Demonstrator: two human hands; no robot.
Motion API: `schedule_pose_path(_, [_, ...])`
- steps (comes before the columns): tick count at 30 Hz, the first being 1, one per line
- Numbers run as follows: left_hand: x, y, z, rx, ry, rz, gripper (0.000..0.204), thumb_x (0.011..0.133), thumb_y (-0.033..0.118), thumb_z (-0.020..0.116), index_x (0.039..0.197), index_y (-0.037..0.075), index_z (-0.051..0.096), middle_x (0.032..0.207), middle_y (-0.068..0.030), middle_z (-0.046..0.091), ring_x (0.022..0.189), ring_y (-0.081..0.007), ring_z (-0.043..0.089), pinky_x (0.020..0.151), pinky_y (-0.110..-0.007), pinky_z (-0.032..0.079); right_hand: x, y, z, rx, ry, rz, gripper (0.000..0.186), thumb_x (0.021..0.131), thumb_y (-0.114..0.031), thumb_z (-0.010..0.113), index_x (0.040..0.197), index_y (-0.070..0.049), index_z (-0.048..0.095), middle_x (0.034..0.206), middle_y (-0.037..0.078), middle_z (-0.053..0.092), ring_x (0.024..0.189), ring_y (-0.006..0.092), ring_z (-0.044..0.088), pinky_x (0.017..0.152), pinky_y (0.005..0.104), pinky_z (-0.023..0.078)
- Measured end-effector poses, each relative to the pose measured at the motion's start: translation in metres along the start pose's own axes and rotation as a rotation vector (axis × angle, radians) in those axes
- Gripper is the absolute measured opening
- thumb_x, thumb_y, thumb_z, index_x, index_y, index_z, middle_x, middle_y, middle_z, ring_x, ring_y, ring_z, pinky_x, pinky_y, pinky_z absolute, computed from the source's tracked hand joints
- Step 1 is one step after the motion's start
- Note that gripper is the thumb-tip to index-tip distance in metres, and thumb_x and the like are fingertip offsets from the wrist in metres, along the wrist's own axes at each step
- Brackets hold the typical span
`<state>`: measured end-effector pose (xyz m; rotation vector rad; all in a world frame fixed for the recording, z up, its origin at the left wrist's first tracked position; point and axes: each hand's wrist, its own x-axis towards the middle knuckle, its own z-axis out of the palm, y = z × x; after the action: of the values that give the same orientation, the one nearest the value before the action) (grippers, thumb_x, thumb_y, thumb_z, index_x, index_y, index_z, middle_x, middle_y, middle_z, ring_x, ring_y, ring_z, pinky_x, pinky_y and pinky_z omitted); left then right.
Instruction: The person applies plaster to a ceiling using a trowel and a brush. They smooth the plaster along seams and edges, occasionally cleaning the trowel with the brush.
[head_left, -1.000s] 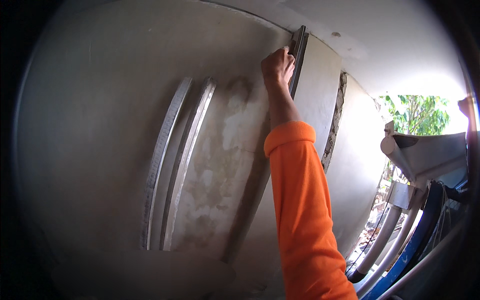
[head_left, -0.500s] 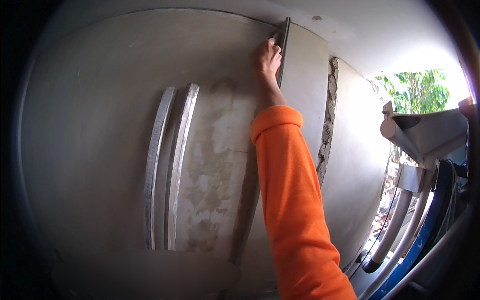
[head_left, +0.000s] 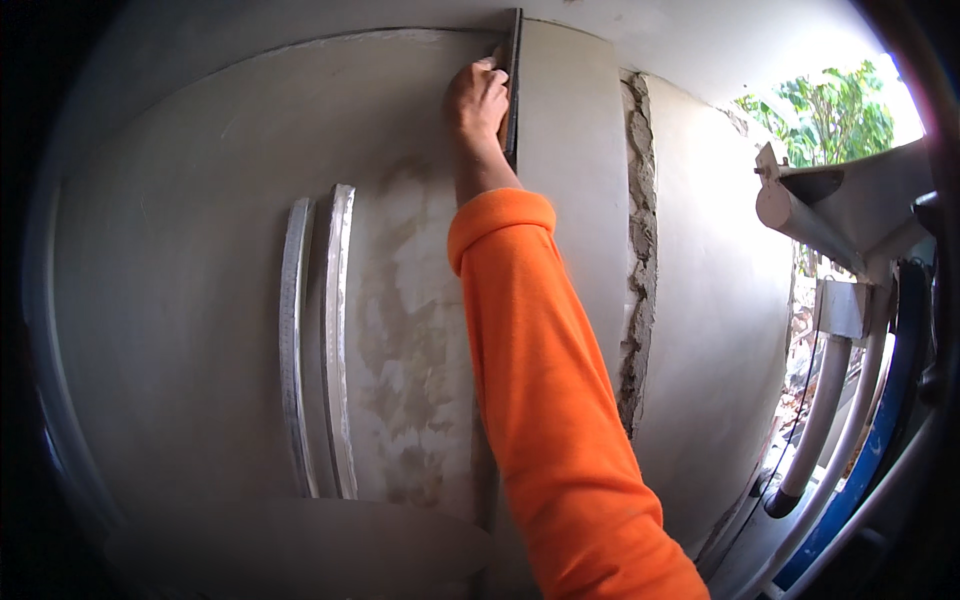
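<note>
My right hand (head_left: 478, 100) is raised high against the grey plastered wall (head_left: 220, 300), just below the ceiling. Its fingers are wrapped round the handle of a plastering trowel (head_left: 514, 95), which I see edge-on as a long, dark, upright blade. The blade's top end reaches the line where wall and ceiling meet. Most of the handle is hidden by my fingers. An orange sleeve with a rolled cuff covers my forearm across the middle of the view. My left hand is not in view.
Two long pale metal straightedges (head_left: 337, 340) stand upright against the wall, left of damp, patchy plaster (head_left: 405, 340). A rough vertical groove (head_left: 640, 230) runs down the wall to the right. At far right are a metal frame with pipes (head_left: 820, 420) and an opening onto green leaves (head_left: 830, 115).
My view has tilted and turned, so the wall and frame sit differently in it. My right hand, still gripping the trowel, appears further left and slightly higher.
</note>
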<state>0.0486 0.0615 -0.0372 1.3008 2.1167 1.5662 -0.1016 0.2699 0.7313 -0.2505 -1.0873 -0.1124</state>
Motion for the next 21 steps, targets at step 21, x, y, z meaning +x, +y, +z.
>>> schedule_pose_path(21, [-0.029,-0.1,0.022,-0.006,0.182,-0.084,0.026,0.103,0.025,0.061,0.116,0.005,0.068,0.101,-0.0103,0.068,0.085,-0.0251,0.062,0.078,-0.037,0.05,0.006,0.001,-0.022,0.22,-0.204,0.15,0.023,0.098,-0.006,0.054,0.115,0.007,0.059,0.109,0.026,0.066,0.096,0.0362,0.074,0.082,0.0415,0.061])
